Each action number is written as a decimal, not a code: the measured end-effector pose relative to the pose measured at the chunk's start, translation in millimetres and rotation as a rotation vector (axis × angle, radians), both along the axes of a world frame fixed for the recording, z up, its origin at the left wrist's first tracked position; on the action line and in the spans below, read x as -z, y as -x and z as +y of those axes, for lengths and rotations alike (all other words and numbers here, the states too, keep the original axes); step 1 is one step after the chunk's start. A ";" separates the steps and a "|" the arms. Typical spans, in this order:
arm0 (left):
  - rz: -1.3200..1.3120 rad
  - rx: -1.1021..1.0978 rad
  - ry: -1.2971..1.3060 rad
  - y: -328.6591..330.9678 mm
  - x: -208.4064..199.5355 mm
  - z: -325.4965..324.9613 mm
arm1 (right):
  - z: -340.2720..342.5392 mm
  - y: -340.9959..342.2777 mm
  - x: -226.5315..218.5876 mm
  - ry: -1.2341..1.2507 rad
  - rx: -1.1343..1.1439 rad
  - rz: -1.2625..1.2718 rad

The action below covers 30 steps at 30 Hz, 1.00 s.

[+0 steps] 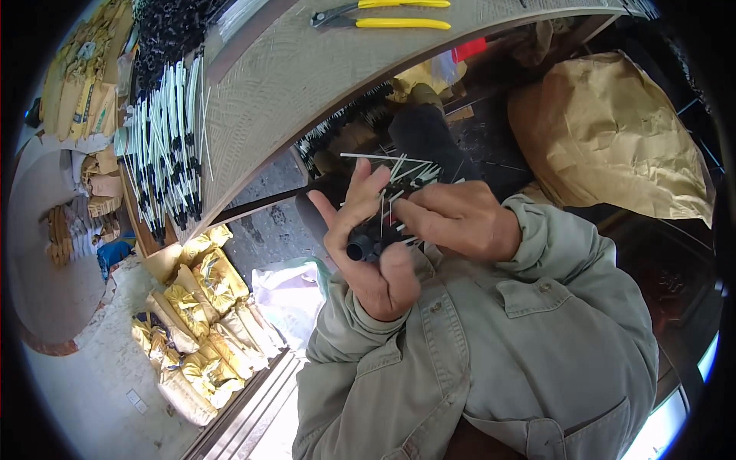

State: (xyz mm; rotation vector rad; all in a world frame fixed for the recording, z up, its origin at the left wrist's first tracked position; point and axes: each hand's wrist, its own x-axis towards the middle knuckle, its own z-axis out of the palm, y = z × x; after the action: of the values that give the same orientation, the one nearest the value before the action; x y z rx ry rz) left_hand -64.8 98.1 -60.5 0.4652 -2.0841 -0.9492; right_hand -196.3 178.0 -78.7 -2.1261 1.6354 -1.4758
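Note:
In front of my chest my left hand [368, 264] cradles a black tube-shaped part [363, 245] between thumb and palm, its round hollow end facing out. Some of its fingers stretch upward, away from the part. Close against it is my right hand [460, 222], its fingers pinched together over the part; what they grip is too small to make out. Around and behind the hands lie several thin white sticks with black pieces [414, 175]. One longer white stick [383, 157] points left past my left fingers.
Yellow-handled pliers [383, 15] lie on the curved table [268, 100] ahead. A bundle of white-and-black sticks [172, 146] sits at its left, beside a black heap [172, 31]. A large brown paper bag [613, 138] stands right. A box of wrapped packets [203, 322] is lower left.

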 end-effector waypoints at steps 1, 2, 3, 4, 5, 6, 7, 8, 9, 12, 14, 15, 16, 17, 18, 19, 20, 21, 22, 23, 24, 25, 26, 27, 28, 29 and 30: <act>-0.034 0.001 0.030 -0.4 -0.5 0.0 | 2.3 -1.7 -0.3 -0.020 0.030 0.011; -0.034 0.003 0.030 -2.6 1.2 -0.7 | 3.7 -2.7 -2.3 -0.020 0.032 0.011; 0.002 0.037 -0.014 -6.5 4.7 -1.9 | 5.6 -3.6 -5.5 -0.044 0.015 0.023; 0.036 0.072 -0.058 -9.1 6.5 -3.3 | 6.9 -3.5 -8.6 -0.068 -0.002 0.033; 0.028 0.078 -0.059 -9.6 5.8 -4.3 | 6.7 -1.4 -10.9 -0.069 0.004 0.026; 0.035 0.069 -0.058 -12.0 5.2 -5.4 | 4.9 0.7 -11.6 -0.053 -0.038 -0.101; 0.041 0.058 -0.055 -15.1 4.8 -7.1 | 2.8 3.7 -12.2 -0.035 -0.081 -0.229; 0.023 0.047 -0.072 -21.3 6.9 -11.2 | -0.1 8.2 -13.1 -0.011 -0.137 -0.401; 0.006 0.047 -0.072 -24.5 8.8 -12.8 | -8.1 12.2 -8.6 -0.009 -0.137 -0.417; 0.084 -0.044 -0.183 -30.0 13.4 -16.5 | -36.4 20.2 10.7 -0.201 -0.187 -0.595; 0.075 -0.061 -0.189 -34.0 12.8 -17.9 | -55.6 14.2 12.3 -0.186 -0.302 -0.609; 0.090 -0.082 -0.199 -34.9 14.1 -18.2 | -65.1 12.2 13.3 -0.177 -0.419 -0.597; 0.121 -0.085 -0.231 -36.3 16.4 -18.0 | -73.9 9.4 16.9 -0.225 -0.510 -0.656; 0.111 -0.090 -0.227 -38.8 18.9 -18.8 | -78.7 7.9 19.3 -0.221 -0.516 -0.665; 0.123 -0.065 -0.210 -41.5 21.2 -19.7 | -83.0 6.8 20.7 -0.305 -0.607 -0.726; 0.136 -0.038 -0.193 -42.8 22.2 -20.8 | -86.2 5.6 21.6 -0.390 -0.697 -0.786; 0.121 -0.028 -0.183 -43.2 21.2 -23.3 | -88.3 5.0 20.5 -0.388 -0.703 -0.791; 0.115 -0.033 -0.183 -44.2 21.6 -23.6 | -89.9 4.2 18.7 -0.444 -0.744 -0.840; 0.118 -0.050 -0.187 -44.7 22.1 -23.4 | -90.8 3.3 18.1 -0.502 -0.784 -0.888; 0.122 -0.065 -0.191 -44.8 22.7 -23.3 | -91.2 2.1 19.1 -0.501 -0.788 -0.893; 0.119 -0.065 -0.192 -43.7 23.6 -23.3 | -91.1 2.0 20.2 -0.473 -0.752 -0.843; 0.136 -0.059 -0.195 -42.1 24.3 -23.4 | -90.7 1.9 21.0 -0.444 -0.716 -0.794; 0.153 -0.053 -0.197 -40.4 24.7 -23.2 | -89.4 2.4 20.7 -0.445 -0.715 -0.796; 0.151 -0.055 -0.197 -37.5 23.2 -21.9 | -87.7 3.6 19.5 -0.416 -0.645 -0.711; 0.147 -0.099 -0.247 -33.6 20.4 -20.0 | -86.6 5.1 18.4 -0.388 -0.575 -0.625; 0.144 -0.144 -0.296 -31.3 18.6 -19.4 | -86.1 6.9 17.5 -0.388 -0.577 -0.626; 0.144 -0.144 -0.296 -31.0 18.4 -19.8 | -85.2 8.4 16.5 -0.370 -0.559 -0.613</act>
State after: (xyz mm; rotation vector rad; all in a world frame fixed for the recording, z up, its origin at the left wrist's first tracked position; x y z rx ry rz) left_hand -33.7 78.3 -78.9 0.6697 -1.7634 -1.1743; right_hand -204.8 92.8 -95.2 -1.5289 0.9068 -1.3173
